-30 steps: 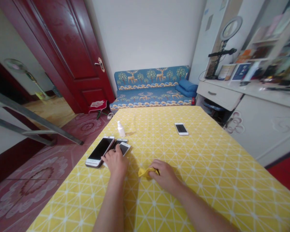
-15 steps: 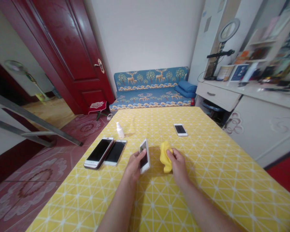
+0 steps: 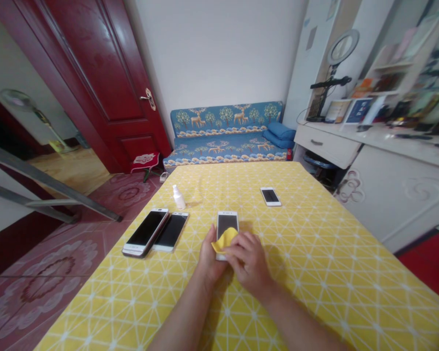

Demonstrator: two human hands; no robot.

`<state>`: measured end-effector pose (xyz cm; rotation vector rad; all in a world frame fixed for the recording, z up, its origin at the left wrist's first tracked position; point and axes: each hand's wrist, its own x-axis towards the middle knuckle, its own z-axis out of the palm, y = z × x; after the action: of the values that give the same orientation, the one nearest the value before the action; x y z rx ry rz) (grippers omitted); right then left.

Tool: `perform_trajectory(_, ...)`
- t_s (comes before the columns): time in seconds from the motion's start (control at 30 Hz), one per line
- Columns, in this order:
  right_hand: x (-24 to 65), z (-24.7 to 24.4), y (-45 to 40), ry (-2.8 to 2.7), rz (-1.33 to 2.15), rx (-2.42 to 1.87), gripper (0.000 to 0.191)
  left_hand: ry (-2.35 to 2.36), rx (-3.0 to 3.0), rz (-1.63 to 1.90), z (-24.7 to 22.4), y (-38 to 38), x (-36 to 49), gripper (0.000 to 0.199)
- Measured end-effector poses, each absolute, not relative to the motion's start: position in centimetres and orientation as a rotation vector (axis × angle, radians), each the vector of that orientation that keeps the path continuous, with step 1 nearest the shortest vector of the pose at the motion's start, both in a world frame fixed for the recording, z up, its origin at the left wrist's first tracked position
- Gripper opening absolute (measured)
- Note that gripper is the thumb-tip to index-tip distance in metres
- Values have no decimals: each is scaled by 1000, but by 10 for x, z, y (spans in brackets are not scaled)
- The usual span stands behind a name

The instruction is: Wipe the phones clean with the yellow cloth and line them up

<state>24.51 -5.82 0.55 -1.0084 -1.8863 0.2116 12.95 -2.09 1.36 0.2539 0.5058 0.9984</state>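
Going L to R on my feed: big phone (image 3: 147, 231) lies face up nearest the L edge of the table (image 3: 322, 282), w/ a slimmer phone (image 3: 171, 233) right beside it; touching or not, can't tell. White spray bottle (image 3: 179, 200) stands upright just beyond that pair. Next, approx. mid-table, the L hand (image 3: 209, 254) is half-curled round the L side of the held phone (image 3: 227, 220), thumb along its edge; I can't tell how the hidden fingers sit underneath. Yellow cloth (image 3: 225, 240) covers part of the screen's lower half, pinched in the R hand (image 3: 250, 257), fingers bent and nearly closed on it. Farther R and back, a small white phone (image 3: 270, 196) lies by itself.

Risks, I'd say: a hard sideways push from the R hand could twist the held phone out of the L hand, since only that side looks gripped. Loose cloth could also bunch or slide off, so bare fingers smudge the glass.

Orientation: held phone's screen faces up, long axis near-to-far, top end twd the sofa (image 3: 223, 146). Whether it clears the table, can't tell.
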Motion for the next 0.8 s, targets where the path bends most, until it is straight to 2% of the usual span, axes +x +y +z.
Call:
perform_trajectory(0.13, 235, 6, -63, -2084, 148, -901, 21, 490, 219, 960, 16, -24, 126, 55)
perform_trajectory(0.33, 253, -5, -44, -1872, 17, -1179, 24, 517, 226, 983, 9, -23, 134, 33)
perform_trajectory(0.5, 271, -10, -34, -1537, 186, -1292, 30, 582, 474, 783, 6, -32, 137, 34)
perform_trajectory(0.67, 269, -2, -38, -1396, 293, -1163, 33, 699, 630, 702, 9, -39, 141, 39)
perform_trajectory(0.8, 256, 1, -53, -1617, 295, -938, 33, 716, 617, 824, 4, -39, 144, 28)
